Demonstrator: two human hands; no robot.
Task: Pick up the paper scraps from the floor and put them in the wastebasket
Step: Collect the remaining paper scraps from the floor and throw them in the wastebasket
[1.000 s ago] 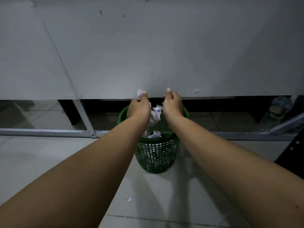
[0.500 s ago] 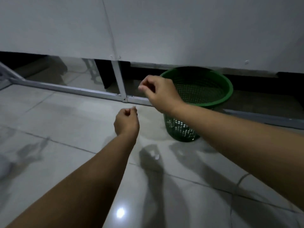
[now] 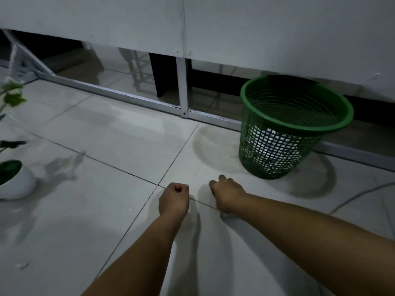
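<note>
Both your hands hang low over the floor [image 3: 106,135], left hand [image 3: 174,199] curled into a loose fist, right hand [image 3: 227,194] curled too; whether either holds paper, you can't tell. The wastebasket [image 3: 299,116] stands just ahead to the right, scraps showing through its mesh. You look between loads: one pale scrap [image 3: 21,265] lies far left. Open tile all round; mind the potted plant [image 3: 15,180] at the left edge.
</note>
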